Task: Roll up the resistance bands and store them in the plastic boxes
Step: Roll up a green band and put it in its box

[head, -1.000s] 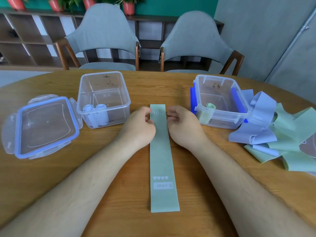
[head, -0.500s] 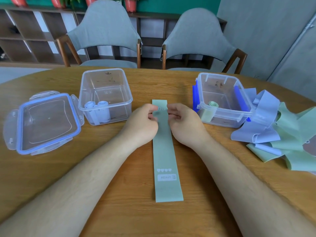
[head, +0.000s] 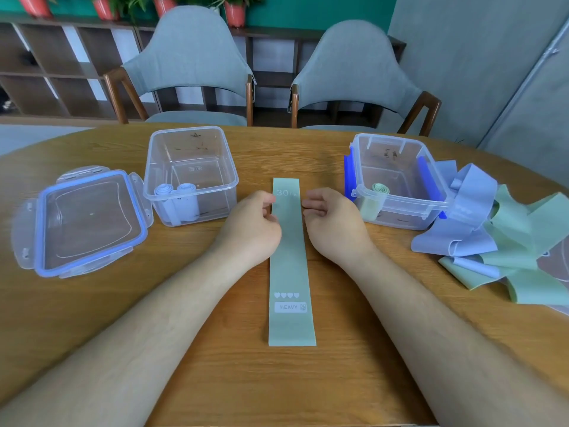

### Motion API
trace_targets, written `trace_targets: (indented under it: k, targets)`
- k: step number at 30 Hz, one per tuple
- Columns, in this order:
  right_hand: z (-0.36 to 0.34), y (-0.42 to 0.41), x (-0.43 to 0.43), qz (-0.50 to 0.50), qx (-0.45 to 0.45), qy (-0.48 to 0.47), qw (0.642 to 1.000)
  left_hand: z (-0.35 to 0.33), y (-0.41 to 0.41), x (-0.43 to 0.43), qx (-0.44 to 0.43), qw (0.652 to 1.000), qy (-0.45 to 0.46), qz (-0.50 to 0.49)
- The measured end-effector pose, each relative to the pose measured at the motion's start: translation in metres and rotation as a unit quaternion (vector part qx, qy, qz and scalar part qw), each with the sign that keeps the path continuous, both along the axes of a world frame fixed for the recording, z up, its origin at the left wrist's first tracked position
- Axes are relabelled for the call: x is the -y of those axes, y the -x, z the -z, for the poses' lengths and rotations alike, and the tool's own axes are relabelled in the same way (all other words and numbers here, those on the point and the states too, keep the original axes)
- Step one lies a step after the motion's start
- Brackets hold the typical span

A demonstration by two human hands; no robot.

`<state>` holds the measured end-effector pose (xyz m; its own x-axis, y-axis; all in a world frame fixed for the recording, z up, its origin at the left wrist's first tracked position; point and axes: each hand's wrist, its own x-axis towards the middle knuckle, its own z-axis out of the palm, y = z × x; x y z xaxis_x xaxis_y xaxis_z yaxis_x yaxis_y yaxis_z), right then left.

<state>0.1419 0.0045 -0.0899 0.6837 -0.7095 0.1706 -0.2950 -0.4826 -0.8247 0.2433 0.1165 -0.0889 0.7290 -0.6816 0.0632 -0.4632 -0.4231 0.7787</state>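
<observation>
While green band (head: pixel 290 260) lies flat, left hand (head: pixel 251 231) and right hand (head: pixel 334 224) flank its edges, fingers loosely curled, gripping nothing.

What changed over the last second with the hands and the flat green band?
Both hands drew apart at the far end of the flat green resistance band: the left hand now only touches its left edge, and the right hand is beside its right edge, fingers loose. The band lies unrolled as before. Both clear plastic boxes, their rolls and the loose pile are unchanged.
</observation>
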Motion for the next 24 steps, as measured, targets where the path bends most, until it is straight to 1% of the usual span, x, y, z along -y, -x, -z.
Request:
trace_targets:
  k: [4,8,11,13,15,17,22,24]
  targets:
    - [0.001,0.012,0.002,-0.025,-0.016,0.011,0.999,-0.002,-0.004,-0.012,-0.013,0.999,-0.018,0.039]
    - [0.006,0.02,0.002,-0.042,0.007,-0.001,0.999,0.0,-0.003,-0.018,-0.036,0.997,0.007,0.066]
    - [0.005,0.019,0.002,-0.062,0.006,-0.016,0.998,0.0,0.003,-0.02,-0.051,0.997,0.03,0.057]
    - [0.006,0.021,0.002,-0.07,0.012,-0.029,0.997,-0.001,0.004,-0.023,-0.038,0.998,0.032,0.04]
    - [0.007,0.024,-0.001,-0.06,0.014,-0.013,0.998,-0.002,0.005,-0.026,-0.017,0.999,0.019,0.028]
    - [0.007,0.025,-0.004,-0.061,0.007,0.009,0.998,-0.001,0.005,-0.026,-0.027,0.999,0.027,0.035]
    - [0.006,0.024,-0.006,-0.094,-0.003,-0.003,0.996,0.0,0.004,-0.023,-0.05,0.997,0.033,0.04]
    - [0.006,0.025,-0.005,-0.087,0.0,-0.001,0.996,-0.001,0.005,-0.023,-0.031,0.999,0.019,0.031]
